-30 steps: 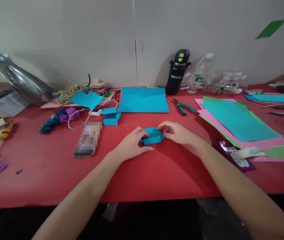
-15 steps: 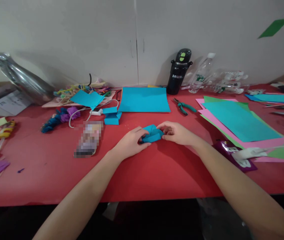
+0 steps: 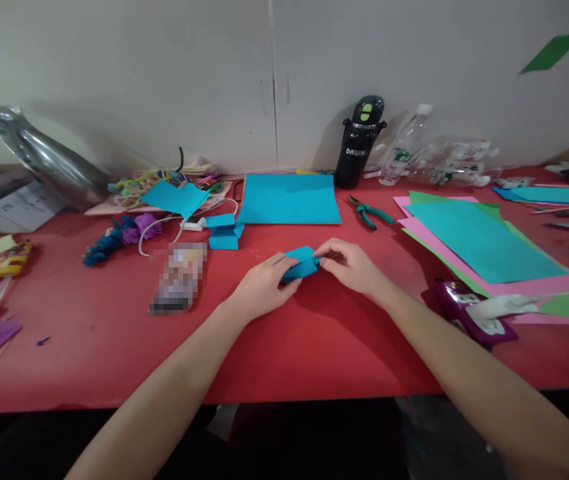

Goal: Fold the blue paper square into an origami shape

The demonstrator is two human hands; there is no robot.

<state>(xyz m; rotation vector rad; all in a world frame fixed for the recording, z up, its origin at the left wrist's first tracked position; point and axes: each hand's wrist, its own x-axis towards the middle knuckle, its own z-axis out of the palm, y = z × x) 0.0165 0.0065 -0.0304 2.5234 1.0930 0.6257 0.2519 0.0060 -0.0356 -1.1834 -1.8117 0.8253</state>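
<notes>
A small folded piece of blue paper (image 3: 303, 262) is held between my two hands over the red tabletop (image 3: 304, 347). My left hand (image 3: 267, 285) grips its left side, thumb at the near edge and fingers over the far edge. At the right end my right hand (image 3: 347, 265) pinches the paper between thumb and fingers; parts of those fingers are hidden. Another folded blue paper piece (image 3: 224, 235) stands to the left, beyond a pixelated flat object (image 3: 179, 277).
Blue sheets (image 3: 289, 199) lie at the back, near pliers (image 3: 370, 213) and a black bottle (image 3: 359, 143). To the right are stacked coloured papers (image 3: 484, 243) and a purple glue gun-like item (image 3: 474, 313). A yellow glue gun (image 3: 1, 267) and silver jug (image 3: 49, 160) are left.
The blue paper's flaps, raised and spread before, now lie flatter in a more compact shape. My right hand has shifted slightly left and its fingers have closed in on the paper's right end.
</notes>
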